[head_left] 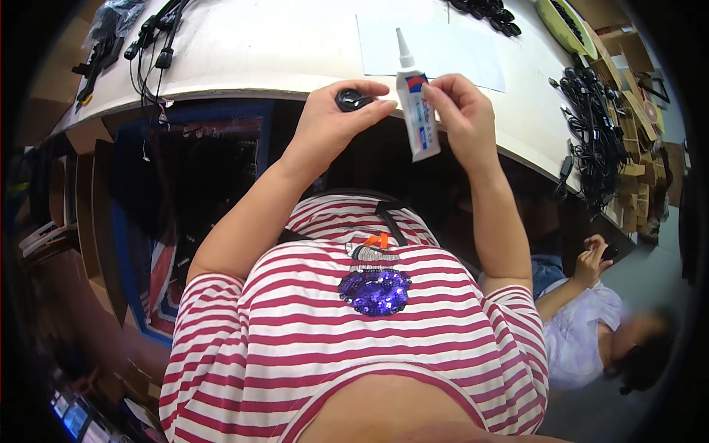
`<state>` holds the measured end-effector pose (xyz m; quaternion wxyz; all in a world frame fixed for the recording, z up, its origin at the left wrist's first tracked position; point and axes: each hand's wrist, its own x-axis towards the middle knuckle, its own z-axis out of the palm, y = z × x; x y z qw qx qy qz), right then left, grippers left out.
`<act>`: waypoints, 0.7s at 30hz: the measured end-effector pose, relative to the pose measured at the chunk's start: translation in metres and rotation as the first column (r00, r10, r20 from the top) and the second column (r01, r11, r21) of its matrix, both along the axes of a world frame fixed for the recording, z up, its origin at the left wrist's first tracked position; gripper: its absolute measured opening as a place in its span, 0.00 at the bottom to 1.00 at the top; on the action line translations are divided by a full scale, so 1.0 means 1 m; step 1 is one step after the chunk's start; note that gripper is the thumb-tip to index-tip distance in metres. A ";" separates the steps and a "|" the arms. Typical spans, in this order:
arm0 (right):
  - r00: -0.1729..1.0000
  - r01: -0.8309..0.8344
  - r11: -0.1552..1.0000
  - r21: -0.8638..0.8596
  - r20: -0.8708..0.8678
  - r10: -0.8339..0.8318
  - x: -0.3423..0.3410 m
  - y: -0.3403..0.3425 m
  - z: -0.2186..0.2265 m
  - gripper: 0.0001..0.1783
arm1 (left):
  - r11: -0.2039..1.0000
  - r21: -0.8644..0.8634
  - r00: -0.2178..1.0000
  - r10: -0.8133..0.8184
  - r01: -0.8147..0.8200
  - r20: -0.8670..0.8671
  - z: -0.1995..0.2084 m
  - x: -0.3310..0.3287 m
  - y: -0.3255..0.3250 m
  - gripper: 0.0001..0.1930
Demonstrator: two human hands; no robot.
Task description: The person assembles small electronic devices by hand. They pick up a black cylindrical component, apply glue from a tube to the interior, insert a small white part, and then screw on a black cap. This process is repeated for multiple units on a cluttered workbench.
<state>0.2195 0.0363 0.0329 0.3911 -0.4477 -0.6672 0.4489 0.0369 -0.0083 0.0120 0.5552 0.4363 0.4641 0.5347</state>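
Note:
My left hand (329, 117) is closed round a small round black part (350, 100) with a glossy face, pinched between thumb and fingers above the table's near edge. In my right hand (467, 116) is a white glue tube (418, 118) with blue and red print, gripped at its side between thumb and fingers. The tube stands nearly upright, its long narrow nozzle (403, 48) pointing to the far side. A short gap separates the tube from the black part. What my left fingers cover of that part is hidden.
The white table (273, 44) bears black cables with connectors (151, 44) at left and a pale sheet (473, 55) behind the tube. Several black parts (487, 15), a green basket (565, 29) and a cable heap (594, 133) lie to the right. A co-worker (583, 325) sits lower right.

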 end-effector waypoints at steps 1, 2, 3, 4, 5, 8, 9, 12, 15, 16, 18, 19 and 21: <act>0.998 -0.041 0.999 -0.027 -0.057 0.039 -0.002 -0.011 0.001 0.07 | 0.998 -0.052 0.999 -0.040 0.041 0.023 0.008 0.000 0.000 0.13; 0.991 -0.080 0.995 -0.053 -0.115 0.074 -0.003 -0.020 0.001 0.07 | 0.998 -0.043 0.998 -0.043 0.045 0.047 0.008 0.000 -0.001 0.13; 0.984 -0.109 0.989 -0.097 -0.154 0.093 -0.003 -0.027 -0.001 0.07 | 0.998 -0.034 0.996 -0.048 0.050 0.071 0.007 0.001 -0.001 0.13; 0.979 -0.119 0.985 -0.124 -0.178 0.096 -0.001 -0.030 -0.005 0.08 | 0.998 -0.023 0.994 -0.058 0.060 0.093 0.007 0.002 -0.001 0.13; 0.989 -0.073 0.996 -0.051 -0.129 0.066 -0.002 -0.035 -0.007 0.08 | 0.996 -0.038 0.991 -0.075 0.080 0.115 0.010 0.002 -0.002 0.12; 1.000 0.014 0.988 0.155 0.003 -0.015 -0.003 -0.041 -0.012 0.09 | 0.984 0.012 0.983 -0.179 0.178 0.030 0.005 0.007 -0.006 0.11; 0.998 0.031 0.975 0.221 0.044 -0.042 -0.003 -0.042 -0.015 0.09 | 0.984 -0.007 0.983 -0.177 0.177 -0.055 0.008 0.007 -0.009 0.11; 0.989 0.048 0.938 0.344 0.113 -0.092 -0.006 -0.043 -0.019 0.11 | 0.979 -0.086 0.982 -0.189 0.187 -0.012 0.011 0.007 -0.009 0.12; 0.984 0.023 0.944 0.329 0.158 -0.080 -0.010 -0.045 -0.021 0.11 | 0.973 -0.105 0.978 -0.208 0.205 -0.022 0.010 0.004 -0.009 0.12; 0.986 0.018 0.951 0.307 0.152 -0.068 -0.011 -0.046 -0.021 0.11 | 0.971 -0.108 0.974 -0.220 0.215 -0.044 0.010 0.004 -0.009 0.12; 0.994 0.002 0.963 0.270 0.102 -0.031 -0.012 -0.047 -0.024 0.10 | 0.962 -0.132 0.968 -0.245 0.238 -0.043 0.016 0.002 -0.010 0.13; 0.997 -0.008 0.968 0.251 0.079 -0.013 -0.012 -0.047 -0.025 0.10 | 0.958 -0.141 0.966 -0.257 0.250 -0.037 0.018 0.001 -0.011 0.13; 0.998 -0.031 0.967 0.252 0.053 0.018 -0.013 -0.048 -0.023 0.10 | 0.956 -0.138 0.962 -0.268 0.260 -0.042 0.018 0.000 -0.012 0.12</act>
